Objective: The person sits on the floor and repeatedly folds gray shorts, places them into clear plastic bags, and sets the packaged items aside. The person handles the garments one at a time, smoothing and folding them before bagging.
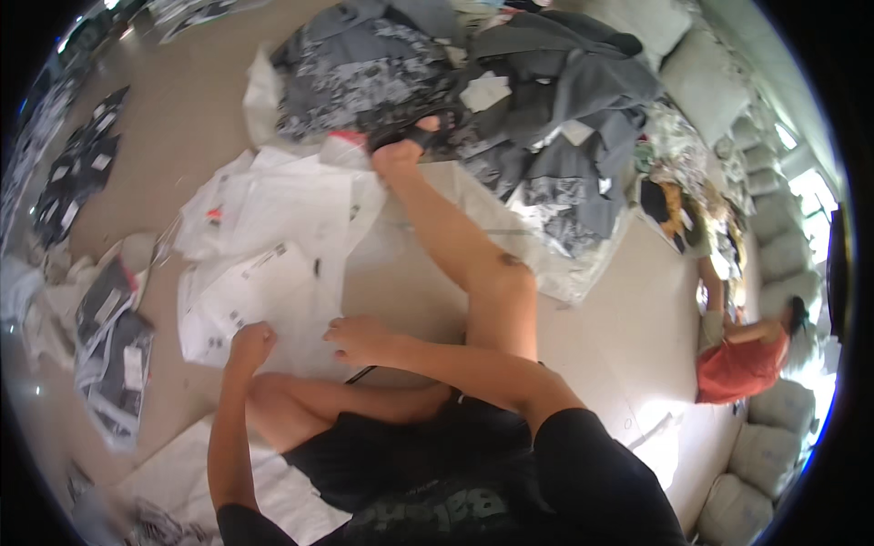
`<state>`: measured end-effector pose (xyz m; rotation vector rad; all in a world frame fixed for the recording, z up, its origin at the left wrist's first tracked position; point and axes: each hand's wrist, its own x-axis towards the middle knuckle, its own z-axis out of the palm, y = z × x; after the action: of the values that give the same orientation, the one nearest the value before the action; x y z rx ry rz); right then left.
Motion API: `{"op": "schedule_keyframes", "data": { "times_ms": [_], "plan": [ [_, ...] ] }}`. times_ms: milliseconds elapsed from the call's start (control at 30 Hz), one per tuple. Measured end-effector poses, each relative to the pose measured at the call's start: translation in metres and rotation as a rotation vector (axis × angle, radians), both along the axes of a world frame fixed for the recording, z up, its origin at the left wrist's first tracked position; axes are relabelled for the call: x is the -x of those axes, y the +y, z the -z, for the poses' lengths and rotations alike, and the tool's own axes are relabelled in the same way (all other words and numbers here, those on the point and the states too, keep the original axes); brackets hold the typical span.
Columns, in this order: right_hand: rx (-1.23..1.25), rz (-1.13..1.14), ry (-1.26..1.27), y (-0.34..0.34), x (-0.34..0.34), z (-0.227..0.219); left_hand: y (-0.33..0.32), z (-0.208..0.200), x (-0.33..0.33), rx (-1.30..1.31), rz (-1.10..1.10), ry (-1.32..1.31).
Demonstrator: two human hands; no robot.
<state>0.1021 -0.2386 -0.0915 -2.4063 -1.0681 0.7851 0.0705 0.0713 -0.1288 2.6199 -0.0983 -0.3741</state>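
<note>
My left hand is closed in a fist or pinch over the near edge of a pile of translucent white plastic bags. Whatever its fingers hold, if anything, cannot be made out. To its right, my right hand hovers beside the bags with its fingers loosely curled and apart, and nothing shows in them. Dark marks dot the bags, and a small red-orange spot shows on the upper part of the pile. The bags lie on the floor between my bent leg and my outstretched leg.
Heaped grey patterned garments with white tags lie beyond my sandalled foot, with more grey clothes to their right. Bagged dark garments lie at left. Along the right wall stand stuffed white sacks, near a person in red.
</note>
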Motion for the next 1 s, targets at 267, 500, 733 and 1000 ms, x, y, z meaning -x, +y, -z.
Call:
{"op": "schedule_keyframes", "data": {
  "times_ms": [267, 500, 733, 1000],
  "plan": [
    [-0.830, 1.011, -0.655, -0.208, -0.245, -0.137, -0.118, -0.019, 0.005, 0.363, -0.343, -0.275],
    [-0.646, 1.776, -0.345, -0.404, -0.363, -0.172, -0.107, -0.002, -0.004, 0.391, -0.217, -0.223],
    [-1.424, 0.663, 0.059, -0.266, -0.384, -0.332, -0.107, 0.004, -0.006, 0.571, -0.322, -0.132],
    [-1.779, 0.114, 0.418, -0.061, -0.221, -0.436, -0.141, -0.112, -0.024, 1.090, -0.187, -0.179]
  ]
}}
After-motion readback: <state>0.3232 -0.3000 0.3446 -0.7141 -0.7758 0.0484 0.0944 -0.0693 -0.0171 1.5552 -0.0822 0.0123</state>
